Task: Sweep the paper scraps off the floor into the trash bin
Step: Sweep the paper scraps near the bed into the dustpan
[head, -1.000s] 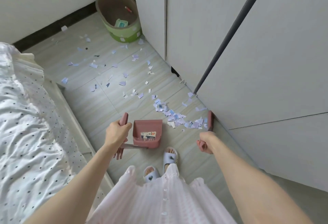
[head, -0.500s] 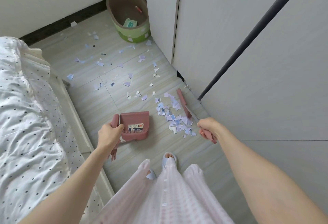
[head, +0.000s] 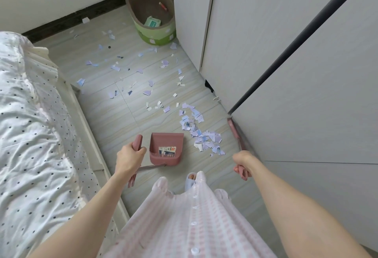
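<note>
Pale wood-grain floor tiles (head: 131, 118) run between a bed with a white, black-dotted cover (head: 26, 127) on one side and tall white wardrobe doors (head: 306, 73) on the other. Small lilac, blue and white paper scraps (head: 201, 135) lie scattered over the floor, thickest in a loose drift just beside the dusty-pink plastic dustpan (head: 166, 148), which rests on the floor with a few printed pieces already inside it. The left hand (head: 127, 158) grips the dustpan's pink upright handle, fingers curled round it. The right hand (head: 242, 161) is closed round the pink handle of a small broom (head: 235, 130), whose blurred head is down at the foot of the wardrobe, next to the heap of scraps. Well apart, at the far end of the floor against the wardrobe corner, stands the green oval trash bin (head: 155, 33) with a brown lining, holding a green packet and a red object. A pink-striped buttoned garment (head: 184, 217) and a blue slipper (head: 190, 182) show below.
</note>
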A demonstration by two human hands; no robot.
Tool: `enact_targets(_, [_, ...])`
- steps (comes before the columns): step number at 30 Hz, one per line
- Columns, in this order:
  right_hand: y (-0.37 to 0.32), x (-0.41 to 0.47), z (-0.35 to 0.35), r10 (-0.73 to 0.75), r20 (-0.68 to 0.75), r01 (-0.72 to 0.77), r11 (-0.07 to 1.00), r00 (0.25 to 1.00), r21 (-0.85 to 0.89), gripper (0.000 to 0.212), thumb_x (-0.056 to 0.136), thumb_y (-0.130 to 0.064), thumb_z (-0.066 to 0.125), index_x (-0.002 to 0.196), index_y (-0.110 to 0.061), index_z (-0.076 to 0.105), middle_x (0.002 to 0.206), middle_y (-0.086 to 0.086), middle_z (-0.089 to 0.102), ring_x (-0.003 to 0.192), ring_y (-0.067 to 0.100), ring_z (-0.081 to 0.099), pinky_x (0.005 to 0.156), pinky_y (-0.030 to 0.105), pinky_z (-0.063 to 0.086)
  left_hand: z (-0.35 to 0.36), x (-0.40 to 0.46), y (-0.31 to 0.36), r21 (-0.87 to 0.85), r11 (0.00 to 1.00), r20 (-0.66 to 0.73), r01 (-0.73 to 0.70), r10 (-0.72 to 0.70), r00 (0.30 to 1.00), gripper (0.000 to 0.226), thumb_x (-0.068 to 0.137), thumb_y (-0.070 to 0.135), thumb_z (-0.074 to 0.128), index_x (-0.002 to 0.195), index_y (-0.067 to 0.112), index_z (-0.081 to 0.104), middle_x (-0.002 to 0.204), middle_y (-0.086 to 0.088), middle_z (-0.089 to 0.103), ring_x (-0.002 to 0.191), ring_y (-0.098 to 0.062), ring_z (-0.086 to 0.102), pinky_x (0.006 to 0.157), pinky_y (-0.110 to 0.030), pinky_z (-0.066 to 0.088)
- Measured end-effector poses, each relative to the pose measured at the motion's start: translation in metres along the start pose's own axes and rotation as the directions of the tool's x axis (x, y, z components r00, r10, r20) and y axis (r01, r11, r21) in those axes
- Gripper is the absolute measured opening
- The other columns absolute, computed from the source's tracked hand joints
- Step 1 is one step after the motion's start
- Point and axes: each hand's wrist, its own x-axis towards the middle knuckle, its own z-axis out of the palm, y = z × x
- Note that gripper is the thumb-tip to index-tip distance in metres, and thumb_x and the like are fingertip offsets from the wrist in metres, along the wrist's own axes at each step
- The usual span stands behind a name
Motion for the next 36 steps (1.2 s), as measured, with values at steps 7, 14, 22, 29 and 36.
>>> enact_targets(7, [-0.009, -0.012, 0.041, 0.021, 0.227, -0.09, 0.951, 0.974, 0.296, 0.035, 0.096, -0.003, 0.016, 0.072, -0.004, 0.042, 0.051, 0.007, 0.05, 0.013, 0.006, 0.03, 0.023, 0.005, 0.019, -0.003, -0.007, -0.017, 0.016, 1.0, 0.016, -0.009, 0.008, 1.0, 0.011, 0.087, 0.017, 0.053, 0.078, 0.011, 0.053, 0.064, -0.006, 0.054, 0.057, -0.026, 0.059, 0.072, -0.05, 0.059])
enact_targets(14, [-0.016, -0.02, 0.032, -0.107, 0.339, -0.162, 0.721, 0.935, 0.674, 0.034, 0.097, -0.013, 0.032, 0.063, -0.014, 0.035, 0.028, -0.003, 0.039, 0.017, 0.004, 0.034, 0.024, 0.007, 0.024, -0.008, -0.01, -0.035, 0.024, 0.999, 0.037, -0.022, 0.021, 0.999, 0.016, 0.088, 0.015, 0.053, 0.073, 0.018, 0.051, 0.066, -0.006, 0.054, 0.055, -0.026, 0.058, 0.071, -0.046, 0.06])
enact_targets(22, [0.008, -0.028, 0.03, -0.07, 0.156, -0.064, 0.697, 0.985, 0.714, 0.031, 0.099, -0.011, 0.031, 0.069, -0.012, 0.037, 0.025, 0.0, 0.037, 0.015, 0.004, 0.033, 0.025, 0.006, 0.029, -0.016, -0.008, -0.053, -0.01, 0.999, 0.041, -0.039, 0.039, 0.998, 0.015, 0.085, 0.015, 0.054, 0.07, 0.016, 0.054, 0.064, -0.008, 0.056, 0.083, -0.038, 0.067, 0.078, -0.049, 0.057])
enact_targets(29, [0.026, -0.018, 0.067, -0.013, 0.069, -0.034, 0.772, 0.998, 0.635, 0.041, 0.1, -0.007, 0.021, 0.062, -0.004, 0.038, 0.029, 0.009, 0.042, 0.012, 0.004, 0.032, 0.024, 0.004, 0.026, -0.032, -0.006, -0.068, -0.048, 0.997, 0.024, -0.061, 0.062, 0.998, 0.019, 0.086, 0.015, 0.053, 0.068, 0.019, 0.05, 0.062, -0.006, 0.054, 0.082, -0.038, 0.068, 0.077, -0.049, 0.057])
enact_targets(36, [0.02, -0.018, 0.111, 0.016, 0.192, -0.152, 0.677, 0.981, 0.72, 0.039, 0.1, -0.008, 0.023, 0.064, -0.002, 0.037, 0.032, 0.007, 0.044, 0.011, 0.007, 0.032, 0.021, 0.006, 0.026, -0.052, -0.003, -0.088, -0.085, 0.994, -0.022, -0.072, 0.07, 0.997, 0.017, 0.085, 0.018, 0.054, 0.068, 0.018, 0.052, 0.065, -0.003, 0.055, 0.083, -0.037, 0.067, 0.077, -0.05, 0.057])
